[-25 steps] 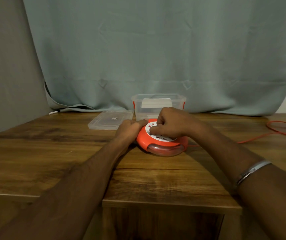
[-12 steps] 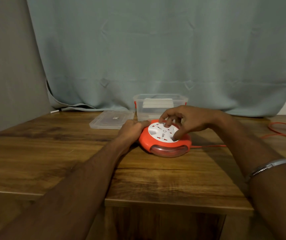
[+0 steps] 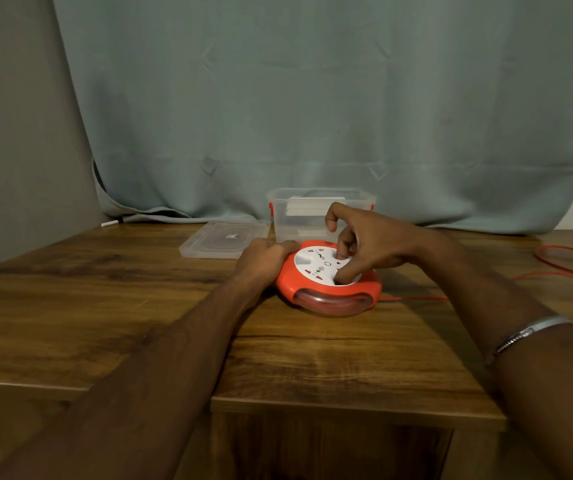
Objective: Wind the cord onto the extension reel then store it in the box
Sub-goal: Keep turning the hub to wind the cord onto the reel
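An orange extension reel with a white socket face lies flat on the wooden table. My left hand grips its left rim. My right hand sits over the white face with curled fingers, thumb and a finger pressing into its right part. The orange cord leaves the reel's right side and runs to loose loops at the table's right edge. A clear plastic box with orange clips stands open just behind the reel, a white item inside.
The box's clear lid lies flat to the left of the box. A grey-green curtain hangs behind the table. The table's front edge has a step, and its left part reaches nearer to me.
My right hand has swung round over the white face from its left part to its right part, fingers lifting. The left hand stays on the rim. The cord at the right lies differently.
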A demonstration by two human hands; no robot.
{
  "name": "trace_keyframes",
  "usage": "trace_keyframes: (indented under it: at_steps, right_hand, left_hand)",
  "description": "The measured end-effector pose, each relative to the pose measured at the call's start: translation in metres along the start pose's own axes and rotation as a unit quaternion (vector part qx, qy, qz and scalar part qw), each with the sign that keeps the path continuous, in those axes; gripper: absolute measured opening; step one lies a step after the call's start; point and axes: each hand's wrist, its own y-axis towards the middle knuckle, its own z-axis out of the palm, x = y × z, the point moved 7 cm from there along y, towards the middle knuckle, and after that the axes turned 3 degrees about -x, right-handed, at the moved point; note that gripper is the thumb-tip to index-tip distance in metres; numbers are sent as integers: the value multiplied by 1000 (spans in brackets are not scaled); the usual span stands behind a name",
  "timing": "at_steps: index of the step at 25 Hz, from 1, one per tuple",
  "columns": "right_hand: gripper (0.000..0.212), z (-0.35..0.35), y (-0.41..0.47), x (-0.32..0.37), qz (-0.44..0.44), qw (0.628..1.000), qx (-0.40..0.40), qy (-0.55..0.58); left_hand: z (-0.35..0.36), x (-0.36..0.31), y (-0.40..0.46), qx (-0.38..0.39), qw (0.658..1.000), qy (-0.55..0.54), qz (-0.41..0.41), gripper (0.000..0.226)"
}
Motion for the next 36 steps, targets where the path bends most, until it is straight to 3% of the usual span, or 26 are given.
trace_keyframes:
  at_steps: [12, 16, 22, 26, 29, 32, 36]
  right_hand:
    - [51, -2, 3, 19, -32, 996, -70, -35]
    - [53, -3, 6, 16, 13, 992, -89, -87]
    - [52, 1, 12, 25, 4, 983, -152, -107]
    - [48, 3, 12, 27, -29, 987, -137, -84]
    - [17, -9, 10, 17, -57, 993, -93, 32]
    - [48, -7, 6, 5, -63, 996, -10, 58]
    - [64, 2, 7, -7, -31, 997, 57, 46]
  left_hand:
    - [-3, -1, 2, -30, 999, -32, -11, 35]
    - [-5, -2, 0, -38, 998, -39, -8, 36]
    - [-6, -7, -5, -32, 998, -61, -1, 27]
    - [-5, -8, -8, -17, 996, -92, -12, 28]
    - [-4, -9, -11, 2, 992, -121, -34, 22]
    - [-1, -9, -13, 22, 992, -119, -37, 24]
    - [-1, -7, -10, 33, 993, -108, -39, 24]
